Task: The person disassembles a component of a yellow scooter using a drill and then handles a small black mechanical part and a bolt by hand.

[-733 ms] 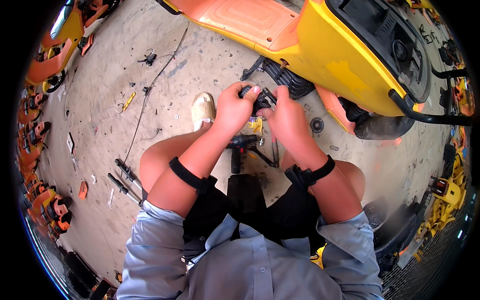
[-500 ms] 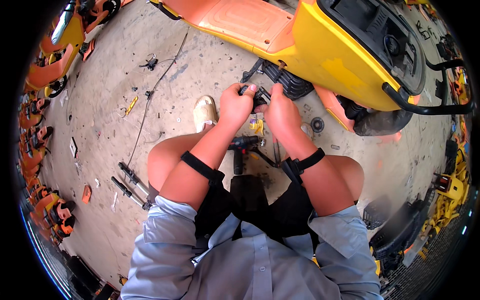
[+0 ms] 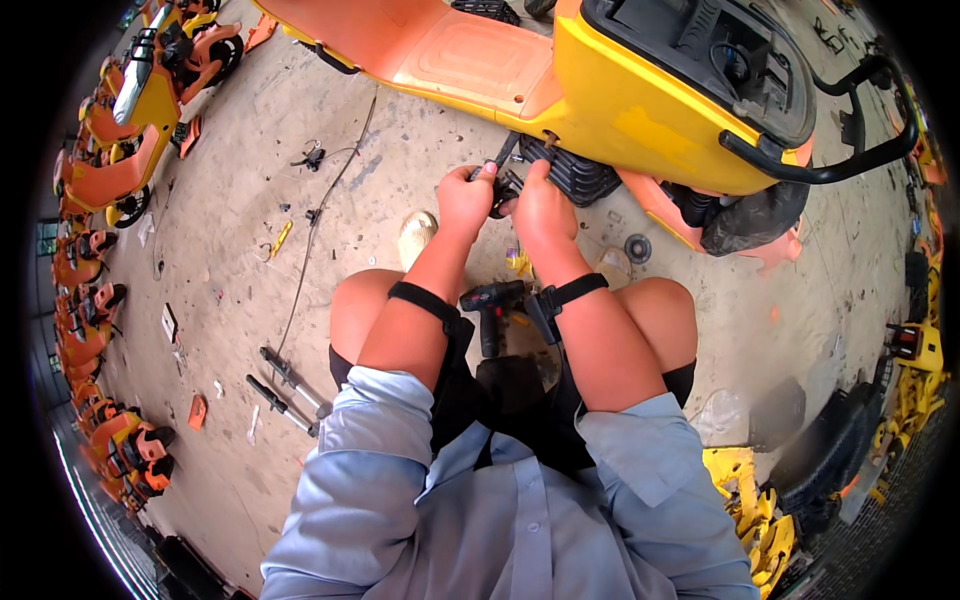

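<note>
Out in front of my knees, my left hand [image 3: 466, 206] is closed with its thumb on top, gripping a small black part [image 3: 507, 188]. My right hand [image 3: 543, 208] closes on the same part from the other side. Fingers hide most of it, so its exact kind is unclear. Just beyond my hands lies a tipped-over yellow and orange scooter [image 3: 650, 110], its black ribbed piece [image 3: 575, 175] close to my right hand. A black cordless drill [image 3: 490, 297] rests on the floor between my legs, with a small yellow packet [image 3: 518, 262] nearer my right wrist.
A dark round ring [image 3: 637, 248] lies right of my right foot. Two shock absorbers [image 3: 285, 385] and a long black cable [image 3: 330, 190] are on the floor to the left. Rows of orange scooters [image 3: 90, 270] line the left side; yellow body panels [image 3: 750, 510] are piled at right.
The whole view has shifted, with the scooter now farther left and higher. Both hands stay on the black part, with the right wrist slightly turned.
</note>
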`<state>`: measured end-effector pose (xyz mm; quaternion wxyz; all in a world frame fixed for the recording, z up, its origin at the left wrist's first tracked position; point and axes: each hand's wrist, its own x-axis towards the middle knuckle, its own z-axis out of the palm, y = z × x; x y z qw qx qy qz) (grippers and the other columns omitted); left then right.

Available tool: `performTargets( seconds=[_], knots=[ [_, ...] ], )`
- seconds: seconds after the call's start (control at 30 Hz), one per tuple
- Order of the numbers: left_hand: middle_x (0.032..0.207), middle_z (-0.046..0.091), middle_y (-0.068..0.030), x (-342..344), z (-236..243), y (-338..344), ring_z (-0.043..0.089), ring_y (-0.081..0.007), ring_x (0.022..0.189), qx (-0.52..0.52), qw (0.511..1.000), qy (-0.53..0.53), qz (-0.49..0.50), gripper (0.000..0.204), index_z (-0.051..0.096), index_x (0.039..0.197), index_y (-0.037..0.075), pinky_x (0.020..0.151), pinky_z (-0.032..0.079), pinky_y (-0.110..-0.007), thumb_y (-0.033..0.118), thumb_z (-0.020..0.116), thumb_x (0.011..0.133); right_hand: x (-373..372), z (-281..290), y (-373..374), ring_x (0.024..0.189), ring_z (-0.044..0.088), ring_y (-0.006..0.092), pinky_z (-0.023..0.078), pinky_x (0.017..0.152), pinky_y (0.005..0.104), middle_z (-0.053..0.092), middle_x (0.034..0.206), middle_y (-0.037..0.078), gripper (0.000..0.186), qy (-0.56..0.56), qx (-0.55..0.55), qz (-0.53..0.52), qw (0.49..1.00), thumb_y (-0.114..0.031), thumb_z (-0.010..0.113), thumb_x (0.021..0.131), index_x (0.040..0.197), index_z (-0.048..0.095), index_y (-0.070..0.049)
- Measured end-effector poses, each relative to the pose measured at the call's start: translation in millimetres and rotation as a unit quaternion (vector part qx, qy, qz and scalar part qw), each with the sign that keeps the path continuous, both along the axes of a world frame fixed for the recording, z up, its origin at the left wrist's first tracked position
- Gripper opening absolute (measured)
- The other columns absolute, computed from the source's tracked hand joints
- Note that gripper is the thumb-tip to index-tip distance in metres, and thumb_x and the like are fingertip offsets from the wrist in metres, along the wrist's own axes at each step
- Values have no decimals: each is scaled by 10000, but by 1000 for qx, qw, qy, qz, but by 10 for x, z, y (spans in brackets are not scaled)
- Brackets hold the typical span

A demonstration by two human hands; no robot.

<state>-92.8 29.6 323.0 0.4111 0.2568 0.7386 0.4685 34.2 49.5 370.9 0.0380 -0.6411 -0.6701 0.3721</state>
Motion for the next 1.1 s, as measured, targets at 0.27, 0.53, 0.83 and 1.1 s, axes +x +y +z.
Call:
performTargets(
  seconds=[0.27,0.53,0.83,1.1],
  knots=[
    [863,702,-74,-206,238,-6,620,-129,764,17,983,96,-158,363,701,1092,-32,714,513,-301,312,707,978,118,-41,141,979,712,393,554,832,455,729,998,228,546,64,32,88,994,-268,902,736,1081,606,34],
    [834,710,-141,-275,102,-17,661,-201,752,35,983,87,-158,363,699,1065,-22,718,532,-345,326,709,960,138,-170,228,816,702,299,534,749,394,710,872,165,552,80,-2,103,992,-463,877,752,929,655,10],
    [807,702,-115,-337,30,-65,641,-169,726,40,984,74,-154,337,698,1050,-30,693,526,-327,294,717,961,153,-179,291,812,705,325,530,725,413,717,831,197,557,60,-46,100,992,-510,787,844,861,712,42],
    [825,716,-120,-387,19,-35,649,-170,736,47,987,60,-144,351,698,1068,-38,694,530,-331,297,716,963,142,-271,257,696,663,269,525,675,395,670,733,144,565,135,-65,98,984,-500,805,835,886,679,49]
  ],
)
